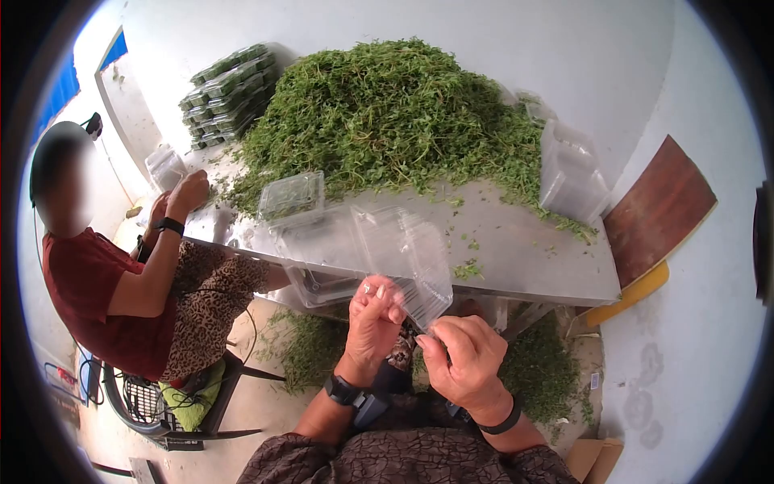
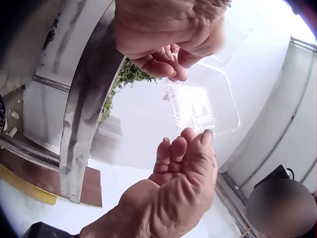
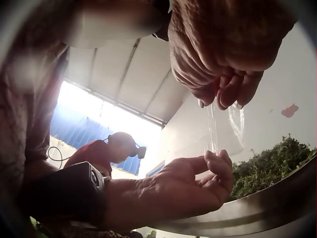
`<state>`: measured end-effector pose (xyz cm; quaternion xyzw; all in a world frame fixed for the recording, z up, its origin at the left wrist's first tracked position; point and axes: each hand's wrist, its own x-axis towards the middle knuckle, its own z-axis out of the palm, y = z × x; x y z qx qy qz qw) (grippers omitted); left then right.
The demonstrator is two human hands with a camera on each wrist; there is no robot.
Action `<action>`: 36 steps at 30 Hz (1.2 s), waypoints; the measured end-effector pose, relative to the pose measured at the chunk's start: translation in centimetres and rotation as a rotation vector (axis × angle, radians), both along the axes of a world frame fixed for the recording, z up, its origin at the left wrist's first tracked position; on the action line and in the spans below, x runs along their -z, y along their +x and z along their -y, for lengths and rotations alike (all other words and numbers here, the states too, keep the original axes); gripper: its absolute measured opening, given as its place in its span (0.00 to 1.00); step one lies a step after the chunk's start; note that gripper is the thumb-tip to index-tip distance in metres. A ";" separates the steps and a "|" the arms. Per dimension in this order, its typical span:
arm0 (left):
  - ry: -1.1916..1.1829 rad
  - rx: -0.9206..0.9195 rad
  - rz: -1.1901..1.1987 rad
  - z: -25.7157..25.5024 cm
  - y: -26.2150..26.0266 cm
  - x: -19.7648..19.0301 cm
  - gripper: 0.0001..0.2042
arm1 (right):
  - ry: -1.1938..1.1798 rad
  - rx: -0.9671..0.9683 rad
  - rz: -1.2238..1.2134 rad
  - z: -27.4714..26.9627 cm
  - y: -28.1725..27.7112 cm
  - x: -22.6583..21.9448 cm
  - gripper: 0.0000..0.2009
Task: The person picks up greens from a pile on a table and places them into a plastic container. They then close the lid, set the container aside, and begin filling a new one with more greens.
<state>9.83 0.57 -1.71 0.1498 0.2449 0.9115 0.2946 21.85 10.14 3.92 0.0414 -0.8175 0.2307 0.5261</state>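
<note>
A clear hinged plastic container [image 1: 411,258] is in front of the wearer at the table's near edge. My left hand [image 1: 375,323] pinches its near edge between thumb and curled fingers, and my right hand [image 1: 468,359] pinches the edge a little to the right. The left wrist view has my left hand [image 2: 171,29] above, my right hand [image 2: 173,188] below and the see-through container [image 2: 198,106] between and behind them. From the right wrist, my right hand [image 3: 228,44] is on top, my left hand [image 3: 198,181] beneath, with the container [image 3: 225,131] spanning their fingertips.
A large heap of green leafy stems [image 1: 387,121] covers the back of the metal table [image 1: 532,258]. Filled boxes [image 1: 230,93] are stacked at back left; empty ones [image 1: 571,173] stand at right. Another person [image 1: 105,298] sits at left. Greens [image 1: 540,371] lie on the floor.
</note>
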 end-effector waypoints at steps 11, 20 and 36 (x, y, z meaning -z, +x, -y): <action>0.004 0.022 0.083 0.0 0.9 -1.1 0.09 | 0.084 -0.065 -0.005 0.7 0.8 0.2 0.12; -0.087 -0.110 -0.121 0.2 -0.7 0.4 0.06 | -0.365 -0.062 0.102 -1.0 -0.3 1.3 0.07; -0.385 -0.230 -0.234 -1.1 -3.4 -1.5 0.15 | -0.554 0.009 0.527 -8.5 -5.3 0.6 0.08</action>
